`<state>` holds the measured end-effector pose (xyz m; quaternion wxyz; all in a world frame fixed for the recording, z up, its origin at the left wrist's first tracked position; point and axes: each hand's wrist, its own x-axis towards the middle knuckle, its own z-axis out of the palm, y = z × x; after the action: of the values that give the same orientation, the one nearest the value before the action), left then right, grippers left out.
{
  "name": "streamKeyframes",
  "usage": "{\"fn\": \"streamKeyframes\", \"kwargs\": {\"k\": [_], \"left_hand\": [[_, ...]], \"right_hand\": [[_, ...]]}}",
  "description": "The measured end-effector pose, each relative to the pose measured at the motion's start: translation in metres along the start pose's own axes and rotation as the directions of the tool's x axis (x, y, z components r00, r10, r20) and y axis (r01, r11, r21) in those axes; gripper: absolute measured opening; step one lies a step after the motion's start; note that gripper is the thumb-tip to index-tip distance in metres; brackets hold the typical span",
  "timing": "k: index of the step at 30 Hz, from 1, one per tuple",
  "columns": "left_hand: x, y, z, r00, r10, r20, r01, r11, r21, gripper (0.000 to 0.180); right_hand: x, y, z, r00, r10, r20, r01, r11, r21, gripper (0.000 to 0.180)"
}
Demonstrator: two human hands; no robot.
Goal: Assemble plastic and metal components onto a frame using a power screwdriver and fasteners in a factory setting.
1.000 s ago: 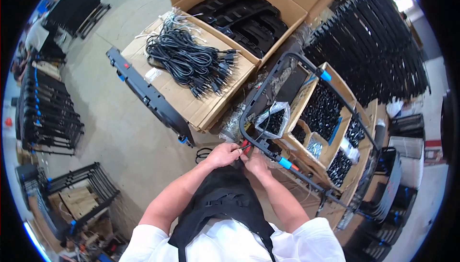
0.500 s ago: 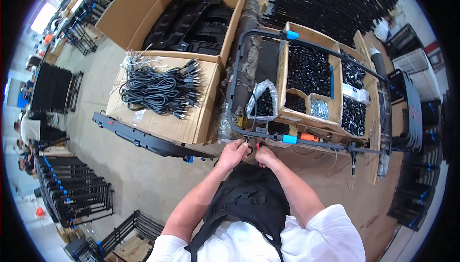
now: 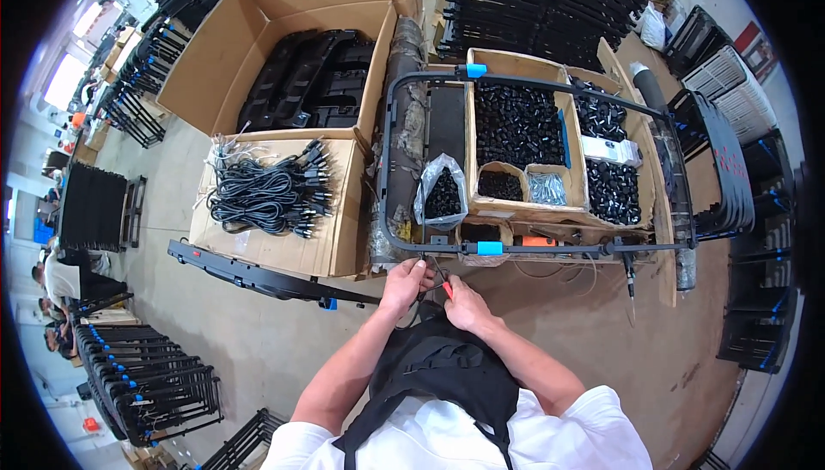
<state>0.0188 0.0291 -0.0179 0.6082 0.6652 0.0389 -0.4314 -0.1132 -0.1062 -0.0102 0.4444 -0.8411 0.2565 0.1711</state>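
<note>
A black tube frame with rounded corners and light-blue bands lies across the bench over the parts trays. At its near edge, left of the blue band, my left hand is closed on a thin black cable that runs up over the frame. My right hand grips a red-handled tool, its dark tip pointing up and left toward my left fingers. The tip is too small to tell its kind. Dark cable also hangs below my left fingers, partly hidden against my black apron.
Wooden trays hold black plastic parts and screws. A clear bag of black pieces lies beside them. At left, bundled black cables lie on a carton below an open box; a long black bar leans alongside. A driver hangs at right.
The view has shifted, so the bench appears further left. The red-handled tool has come up and now points toward my left fingers, with more of its handle showing.
</note>
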Motion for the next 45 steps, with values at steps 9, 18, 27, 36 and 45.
{"fn": "streamKeyframes", "kwargs": {"k": [9,18,27,36,45], "left_hand": [[-0.011,0.014,0.012,0.992,0.034,-0.124,-0.016,0.990,0.140,0.031],[-0.020,0.026,0.029,0.966,0.141,-0.215,-0.031,0.894,0.448,0.035],[0.000,-0.004,0.001,0.963,0.244,-0.118,-0.172,0.885,0.432,0.035],[0.009,0.047,-0.043,0.963,0.128,0.238,-0.246,0.776,0.581,0.033],[0.045,0.107,-0.033,0.638,0.629,0.444,-0.477,-0.130,0.869,0.045]], "right_hand": [[-0.005,-0.022,-0.026,0.983,-0.092,0.158,0.102,0.993,-0.056,0.084],[-0.006,-0.030,-0.031,0.980,-0.089,0.180,0.119,0.979,-0.168,0.087],[-0.030,-0.045,-0.017,0.997,-0.081,-0.019,0.078,0.990,-0.121,0.107],[-0.048,-0.082,0.013,0.963,0.001,-0.270,-0.052,0.982,-0.180,0.098],[-0.049,-0.104,0.040,0.905,0.004,-0.425,-0.126,0.958,-0.258,0.092]]}}
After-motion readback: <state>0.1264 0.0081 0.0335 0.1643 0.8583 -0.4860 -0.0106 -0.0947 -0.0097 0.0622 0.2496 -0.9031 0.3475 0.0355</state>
